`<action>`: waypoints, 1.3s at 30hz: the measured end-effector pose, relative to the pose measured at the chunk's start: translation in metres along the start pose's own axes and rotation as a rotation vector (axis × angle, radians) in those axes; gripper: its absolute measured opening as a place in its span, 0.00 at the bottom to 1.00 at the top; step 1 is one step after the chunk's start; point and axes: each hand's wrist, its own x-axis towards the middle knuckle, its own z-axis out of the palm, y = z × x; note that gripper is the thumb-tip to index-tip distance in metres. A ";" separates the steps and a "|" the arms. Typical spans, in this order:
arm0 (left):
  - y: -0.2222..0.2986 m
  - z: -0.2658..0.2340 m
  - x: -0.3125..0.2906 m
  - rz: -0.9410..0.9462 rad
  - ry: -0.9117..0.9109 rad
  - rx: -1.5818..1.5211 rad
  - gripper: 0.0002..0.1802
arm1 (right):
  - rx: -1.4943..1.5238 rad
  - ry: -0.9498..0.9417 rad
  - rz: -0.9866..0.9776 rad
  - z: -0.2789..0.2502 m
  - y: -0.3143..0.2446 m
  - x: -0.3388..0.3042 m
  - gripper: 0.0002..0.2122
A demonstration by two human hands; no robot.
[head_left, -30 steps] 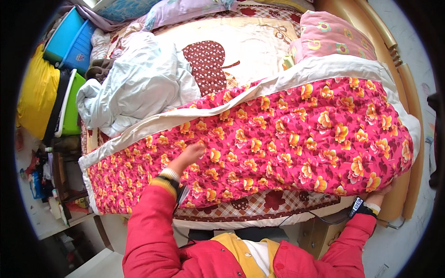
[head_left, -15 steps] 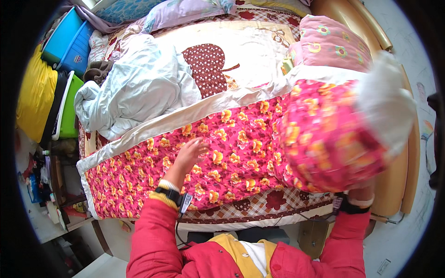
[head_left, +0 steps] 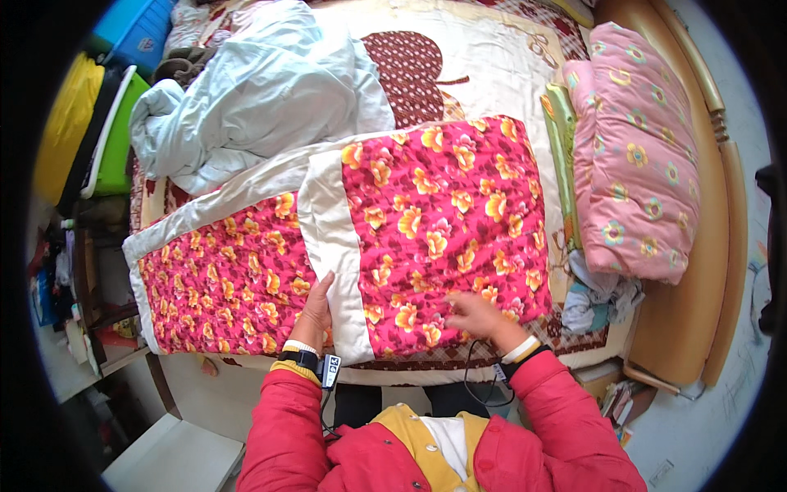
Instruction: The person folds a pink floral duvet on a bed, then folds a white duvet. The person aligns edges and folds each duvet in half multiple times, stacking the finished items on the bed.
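A pink floral quilt (head_left: 447,221) with a white border lies across the near side of the bed, its right end folded over onto the left part. The white edge of the fold (head_left: 334,246) runs from far to near across the middle. Against this edge, at its near end, rests my left hand (head_left: 315,314), open, with fingers stretched out away from me. My right hand (head_left: 477,316) is over the near part of the folded layer. Its fingers are apart and slightly bent, with nothing visible between them.
A rolled pink flowered quilt (head_left: 639,156) lies at the right beside the wooden headboard (head_left: 689,320), with a green folded cloth (head_left: 562,148) next to it. Crumpled pale blue bedding (head_left: 262,98) is heaped at the far left. Bins (head_left: 119,135) stand left of the bed.
The quilt's right end, lifted and blurred before, now lies folded leftward on the rest. My right hand has moved left from the far right, uncovering the rolled pink quilt. My left hand has drawn nearer.
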 end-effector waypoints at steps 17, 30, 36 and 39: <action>-0.023 0.123 0.062 0.344 -0.200 0.400 0.35 | 1.268 1.159 0.024 -0.115 0.140 -0.114 0.24; -0.027 0.141 0.081 0.445 -0.028 0.524 0.36 | 1.504 0.910 0.247 -0.015 0.175 -0.089 0.22; -0.019 0.126 0.083 0.595 0.049 0.620 0.34 | 1.144 0.673 0.841 -0.027 0.156 -0.103 0.29; -0.021 0.090 0.079 0.674 0.527 0.881 0.30 | -0.032 1.060 0.815 -0.024 0.124 -0.092 0.49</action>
